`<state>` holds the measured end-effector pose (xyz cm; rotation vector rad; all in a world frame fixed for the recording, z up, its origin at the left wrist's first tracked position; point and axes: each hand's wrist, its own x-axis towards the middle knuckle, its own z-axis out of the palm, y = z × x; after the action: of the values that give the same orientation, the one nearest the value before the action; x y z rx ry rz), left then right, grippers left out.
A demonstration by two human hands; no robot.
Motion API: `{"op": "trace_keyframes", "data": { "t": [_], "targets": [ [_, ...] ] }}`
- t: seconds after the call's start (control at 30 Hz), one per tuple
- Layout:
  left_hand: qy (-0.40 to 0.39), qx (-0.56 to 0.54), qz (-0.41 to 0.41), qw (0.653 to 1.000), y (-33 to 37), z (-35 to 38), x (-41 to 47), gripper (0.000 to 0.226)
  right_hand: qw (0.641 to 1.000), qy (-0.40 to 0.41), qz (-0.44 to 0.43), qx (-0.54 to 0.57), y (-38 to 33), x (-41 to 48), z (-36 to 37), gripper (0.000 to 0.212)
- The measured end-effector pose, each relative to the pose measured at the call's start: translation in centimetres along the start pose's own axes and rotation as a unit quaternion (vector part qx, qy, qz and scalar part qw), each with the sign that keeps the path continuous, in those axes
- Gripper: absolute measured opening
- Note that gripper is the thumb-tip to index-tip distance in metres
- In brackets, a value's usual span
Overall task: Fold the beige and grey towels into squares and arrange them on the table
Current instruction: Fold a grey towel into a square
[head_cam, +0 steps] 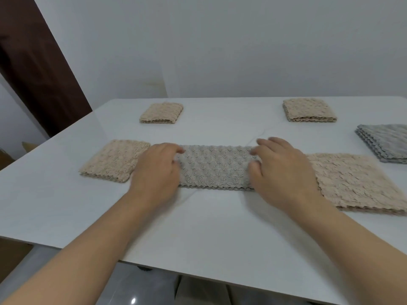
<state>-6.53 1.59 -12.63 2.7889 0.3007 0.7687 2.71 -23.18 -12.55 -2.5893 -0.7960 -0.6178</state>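
A grey towel (214, 167), folded into a long narrow strip, lies across the middle of the white desk (198, 227) with its length running left to right. The left hand (155, 172) rests palm down on the strip's left end and the right hand (284, 172) on its right end; both are spread flat with fingers loosely curled over the far edge, pressing rather than pinching the cloth. Just left of the strip lies a folded beige towel (113, 160), its right edge partly hidden by the left hand. To the right, a larger beige towel stack (361, 183) lies flat, touching or nearly touching the right hand's wrist side. Farther right, at the frame edge, sits a grey towel stack (384, 142). Along the far side of the desk are two small beige folded squares, one at far left (161, 112) and one at far right (309, 110), well apart from each other.
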Motion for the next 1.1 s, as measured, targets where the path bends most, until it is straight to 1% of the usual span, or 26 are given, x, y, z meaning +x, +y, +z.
{"op": "trace_keyframes", "data": {
  "t": [0.07, 0.1, 0.17, 0.2, 0.27, 0.33, 0.43, 0.53, 0.67, 0.87, 0.97, 1.07, 1.1],
  "targets": [
    [-0.065, -0.030, 0.033, 0.997, 2.1, 0.9, 2.3, 0.038, 0.995, -0.098, -0.031, 0.020, -1.6, 2.4, 0.9, 0.046],
    [-0.101, -0.036, 0.045, 0.993, 3.1, 1.8, 3.3, 0.040, 0.990, -0.134, -0.043, 0.027, -2.4, 3.5, 1.8, 0.048],
    [-0.159, -0.031, 0.057, 0.985, 4.4, 3.9, 4.8, 0.038, 0.983, -0.172, -0.044, 0.050, -3.4, 4.9, 4.0, 0.050],
    [-0.180, -0.018, 0.050, 0.982, 4.4, 5.1, 5.2, 0.036, 0.980, -0.184, -0.033, 0.063, -3.7, 5.1, 5.0, 0.049],
    [-0.206, 0.009, 0.028, 0.978, 4.0, 6.9, 5.2, 0.041, 0.976, -0.208, -0.011, 0.062, -3.7, 5.1, 6.6, 0.050],
    [-0.225, 0.022, 0.010, 0.974, 3.5, 7.6, 5.1, 0.052, 0.975, -0.218, -0.011, 0.040, -3.7, 4.8, 7.3, 0.052],
    [-0.248, 0.035, 0.009, 0.968, 3.2, 7.7, 5.1, 0.055, 0.974, -0.224, 0.007, 0.027, -3.4, 4.7, 7.6, 0.054],
    [-0.265, 0.042, -0.003, 0.963, 2.8, 7.5, 5.0, 0.059, 0.973, -0.229, 0.035, -0.012, -2.6, 4.7, 7.5, 0.055],
    [-0.260, 0.053, -0.062, 0.962, 1.9, 7.1, 5.1, 0.066, 0.966, -0.246, 0.080, -0.006, -1.6, 4.6, 6.7, 0.063],
    [-0.247, 0.061, -0.162, 0.953, 0.5, 6.4, 5.0, 0.072, 0.958, -0.239, 0.156, -0.020, 0.8, 3.5, 5.9, 0.075],
    [-0.260, 0.070, -0.191, 0.944, -0.2, 6.0, 5.0, 0.076, 0.953, -0.247, 0.176, -0.004, 1.3, 3.1, 5.3, 0.075],
    [-0.300, 0.074, -0.196, 0.931, -0.6, 5.8, 5.9, 0.079, 0.946, -0.268, 0.179, -0.029, 0.9, 3.5, 4.5, 0.072],
    [-0.315, 0.084, -0.192, 0.926, -0.6, 5.5, 6.5, 0.077, 0.942, -0.283, 0.176, -0.045, 0.7, 3.9, 4.0, 0.068]
  ]
}}
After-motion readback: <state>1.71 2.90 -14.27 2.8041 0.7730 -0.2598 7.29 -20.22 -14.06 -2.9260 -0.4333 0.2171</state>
